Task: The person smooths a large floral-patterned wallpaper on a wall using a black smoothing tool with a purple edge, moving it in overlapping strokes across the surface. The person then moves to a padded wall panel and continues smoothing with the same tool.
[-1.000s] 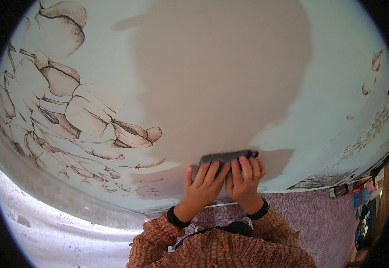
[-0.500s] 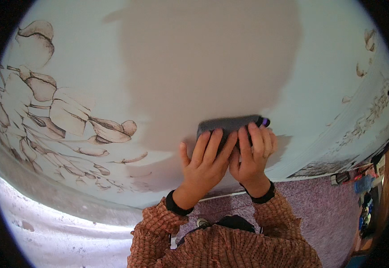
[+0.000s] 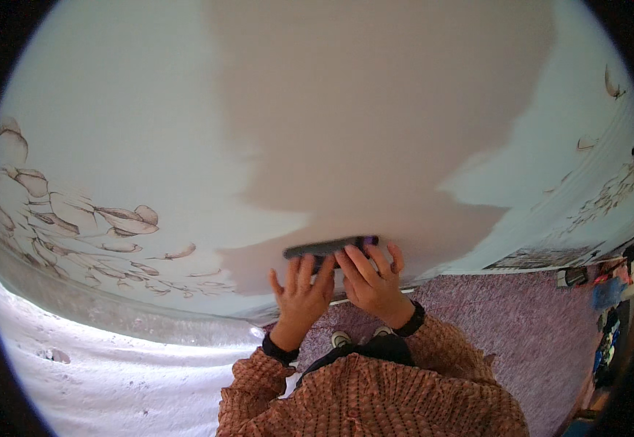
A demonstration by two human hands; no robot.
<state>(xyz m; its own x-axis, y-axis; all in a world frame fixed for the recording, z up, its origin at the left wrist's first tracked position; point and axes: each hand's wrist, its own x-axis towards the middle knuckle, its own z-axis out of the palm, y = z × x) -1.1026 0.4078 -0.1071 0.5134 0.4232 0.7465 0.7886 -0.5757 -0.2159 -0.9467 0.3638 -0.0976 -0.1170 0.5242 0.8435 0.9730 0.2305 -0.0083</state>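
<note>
Both hands are at a dark grey, oblong pad [image 3: 320,250] with a black and purple end, low on a pale wall covering [image 3: 149,80]. My left hand [image 3: 302,295] has its fingertips over the pad's left part, with the little finger spread away. On the right part, near the purple end, lie the bent fingers of my right hand [image 3: 373,282]. The pad lies against the covering; its underside and the thumbs are hidden. Brown line drawings of leaves or petals [image 3: 124,218] mark the covering on the left. My shadow falls around the hands.
Below the covering spreads a mottled pinkish-purple floor [image 3: 477,328], where my shoes [image 3: 340,339] show. Crumpled whitish sheeting [image 3: 127,371] lies brightly lit at lower left. Several mixed items, including a blue thing [image 3: 607,293], are heaped at the far right.
Both hands and the pad have moved down and left across the covering. The pad now shows narrower, more edge-on. The view has shifted too.
</note>
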